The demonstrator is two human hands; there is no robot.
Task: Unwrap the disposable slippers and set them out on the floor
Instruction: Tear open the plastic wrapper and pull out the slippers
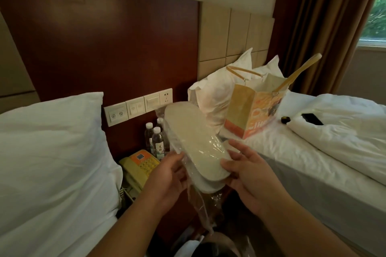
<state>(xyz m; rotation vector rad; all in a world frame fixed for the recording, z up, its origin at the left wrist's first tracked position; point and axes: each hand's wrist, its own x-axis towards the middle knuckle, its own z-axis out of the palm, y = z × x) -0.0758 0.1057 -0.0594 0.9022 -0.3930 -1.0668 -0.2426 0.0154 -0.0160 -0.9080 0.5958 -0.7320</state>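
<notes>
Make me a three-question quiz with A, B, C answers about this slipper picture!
1. Where does the paper bag stand?
A on the floor
B on a bed
C on the nightstand

2. What colour is the telephone?
A yellow
B red
C black

3. How are the disposable slippers now?
A lying on the floor
B held up, partly in clear plastic wrap
C tucked under a pillow

Answers:
1 B, it sits on the white sheet.
2 A, its body is yellow.
3 B, the left hand and right hand hold them, and the wrap hangs below.
</notes>
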